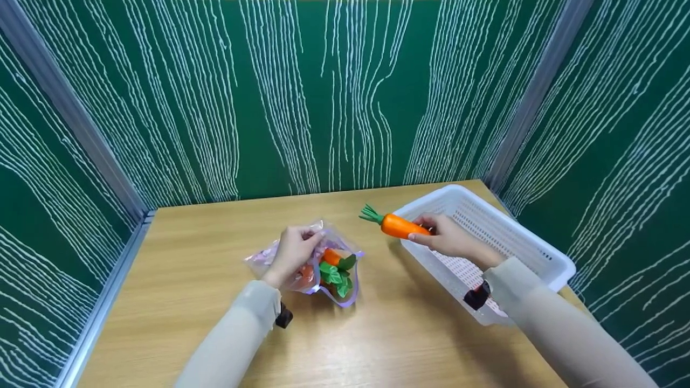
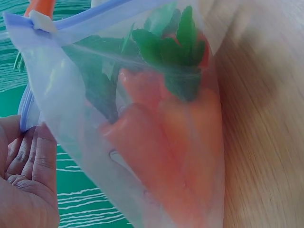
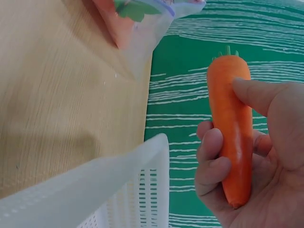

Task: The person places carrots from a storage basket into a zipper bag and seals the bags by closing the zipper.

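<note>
My right hand (image 1: pixel 448 236) grips an orange carrot (image 1: pixel 400 226) around its lower half, above the left rim of the basket. The carrot's green top points left, toward the bag. In the right wrist view the thumb presses on the carrot (image 3: pixel 231 128) and the other fingers curl round it. My left hand (image 1: pixel 296 249) pinches the purple-edged rim of a clear zip bag (image 1: pixel 356 293), whose mouth faces right and gapes. Inside the bag, carrots (image 2: pixel 152 156) with green leaves (image 2: pixel 178 52) show through the plastic. A white slider (image 2: pixel 42 21) sits on the zip strip.
A white perforated plastic basket (image 1: pixel 512 229) stands at the right of the wooden table (image 1: pixel 188 302). Green walls with white wavy lines (image 1: pixel 345 97) enclose the table at the back and sides. Dark wrist cameras (image 1: pixel 477 296) are strapped to both wrists.
</note>
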{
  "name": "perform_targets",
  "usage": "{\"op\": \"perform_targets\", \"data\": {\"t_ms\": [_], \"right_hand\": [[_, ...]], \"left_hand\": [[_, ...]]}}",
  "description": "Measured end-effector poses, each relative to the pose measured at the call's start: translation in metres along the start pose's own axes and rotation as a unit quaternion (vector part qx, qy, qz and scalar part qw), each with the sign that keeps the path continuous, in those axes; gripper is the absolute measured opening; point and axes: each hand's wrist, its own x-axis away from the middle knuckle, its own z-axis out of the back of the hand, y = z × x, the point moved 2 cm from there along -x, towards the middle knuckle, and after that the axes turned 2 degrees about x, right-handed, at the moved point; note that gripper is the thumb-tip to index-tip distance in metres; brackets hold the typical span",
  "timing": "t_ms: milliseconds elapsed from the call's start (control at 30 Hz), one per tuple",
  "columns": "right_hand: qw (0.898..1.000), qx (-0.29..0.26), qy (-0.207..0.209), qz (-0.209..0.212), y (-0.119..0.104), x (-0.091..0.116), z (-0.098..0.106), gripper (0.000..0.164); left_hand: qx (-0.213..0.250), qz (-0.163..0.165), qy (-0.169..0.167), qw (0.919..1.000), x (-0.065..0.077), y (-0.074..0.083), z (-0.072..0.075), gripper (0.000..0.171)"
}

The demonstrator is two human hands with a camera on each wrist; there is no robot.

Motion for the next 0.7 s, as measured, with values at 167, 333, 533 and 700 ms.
{"op": "perform_targets", "data": {"t_ms": [167, 333, 533, 700], "right_hand": [[1.0, -0.003, -0.001, 0.024, -0.005, 0.0, -0.007, 0.034], [1.0, -0.001, -0.012, 0.028, -0.009, 0.002, -0.013, 0.033], [0.999, -0.003, -0.022, 0.037, -0.014, 0.006, -0.02, 0.029], [0.998, -0.005, -0.032, 0.053, -0.018, 0.009, -0.025, 0.027]], "left_hand": [[-0.002, -0.02, 0.001, 0.9998, 0.0, 0.0, 0.0, 0.027], [0.001, -0.02, -0.002, 0.9998, 0.0, -0.001, 0.0, 0.028], [-0.006, -0.009, 0.004, 0.9999, 0.0, -0.001, 0.0, 0.027], [-0.001, -0.005, 0.004, 1.0, -0.001, -0.001, -0.001, 0.027]]}}
